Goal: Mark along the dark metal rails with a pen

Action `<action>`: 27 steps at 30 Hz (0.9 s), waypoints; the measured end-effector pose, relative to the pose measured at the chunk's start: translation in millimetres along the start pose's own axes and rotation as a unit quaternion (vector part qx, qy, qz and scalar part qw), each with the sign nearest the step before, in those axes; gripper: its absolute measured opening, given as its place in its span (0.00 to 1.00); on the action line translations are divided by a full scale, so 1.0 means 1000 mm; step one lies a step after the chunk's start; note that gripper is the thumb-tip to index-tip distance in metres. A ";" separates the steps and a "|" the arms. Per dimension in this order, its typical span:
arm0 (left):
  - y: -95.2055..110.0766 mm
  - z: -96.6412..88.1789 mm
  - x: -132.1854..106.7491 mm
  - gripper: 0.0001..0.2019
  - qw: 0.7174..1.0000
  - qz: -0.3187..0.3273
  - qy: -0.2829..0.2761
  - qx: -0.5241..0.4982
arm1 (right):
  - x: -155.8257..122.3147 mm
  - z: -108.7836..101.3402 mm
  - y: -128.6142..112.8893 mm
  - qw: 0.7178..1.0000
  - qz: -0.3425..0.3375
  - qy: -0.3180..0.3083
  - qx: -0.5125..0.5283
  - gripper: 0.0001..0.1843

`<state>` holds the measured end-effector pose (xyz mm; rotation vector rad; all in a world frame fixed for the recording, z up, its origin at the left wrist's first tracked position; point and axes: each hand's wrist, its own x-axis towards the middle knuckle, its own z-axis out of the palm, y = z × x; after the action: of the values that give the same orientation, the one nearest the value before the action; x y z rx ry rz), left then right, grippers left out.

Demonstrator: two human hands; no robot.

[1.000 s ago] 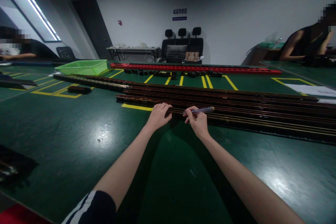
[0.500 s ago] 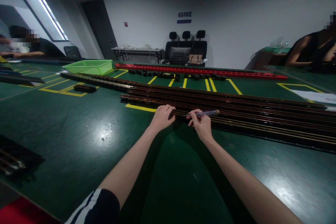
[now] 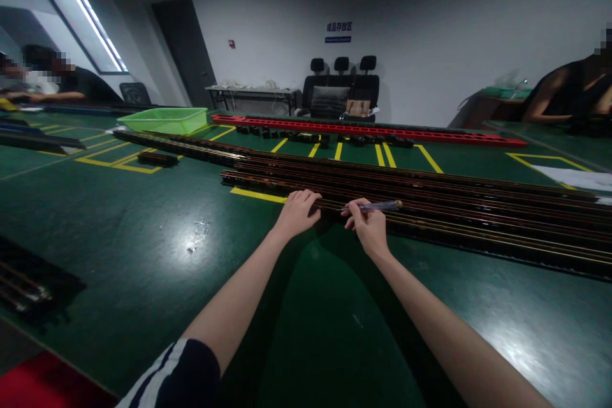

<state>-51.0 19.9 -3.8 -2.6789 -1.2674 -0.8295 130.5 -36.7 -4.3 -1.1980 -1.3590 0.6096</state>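
Note:
Several long dark rails point(image 3: 454, 204) with brassy edges lie side by side across the green table point(image 3: 143, 236). My left hand point(image 3: 296, 211) rests on the nearest rail with its fingers curled over the rail's top. My right hand point(image 3: 368, 226) is closed in a pinch around a translucent blue pen-like tool point(image 3: 377, 206), whose tip points left at the same rail, close to my left fingers.
A long red rail point(image 3: 363, 129) and small dark parts point(image 3: 306, 136) lie further back, with a green plastic tray point(image 3: 165, 120) at the left. Yellow floor-style markings cross the table. Other people sit at the far left point(image 3: 57, 86) and far right point(image 3: 568, 99). Dark rails point(image 3: 23, 287) lie near left.
Both hands stay on the nearest rail in the same grip. The view has shifted slightly, so everything sits a little right and lower than before.

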 end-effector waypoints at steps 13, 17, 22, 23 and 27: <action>-0.001 0.001 -0.001 0.14 1.000 0.003 0.003 -0.002 | -0.002 0.002 -0.006 1.000 -0.002 0.023 0.000 0.21; -0.002 0.001 -0.001 0.15 1.000 0.004 0.002 -0.002 | -0.002 0.002 -0.005 1.000 -0.005 0.020 0.006 0.22; -0.002 0.000 -0.001 0.16 1.000 0.004 -0.002 -0.005 | 0.000 0.000 -0.002 1.000 0.003 0.004 0.005 0.24; -0.002 0.000 -0.001 0.16 1.000 0.002 -0.002 -0.004 | 0.000 0.000 -0.002 1.000 0.004 0.002 0.004 0.23; -0.001 0.000 -0.001 0.15 1.000 0.000 -0.001 0.001 | -0.001 0.000 -0.002 1.000 0.002 0.001 0.004 0.24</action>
<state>-52.0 19.8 -4.6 -2.6797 -1.2674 -0.8262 129.9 -37.9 -2.8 -1.1946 -1.3507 0.6162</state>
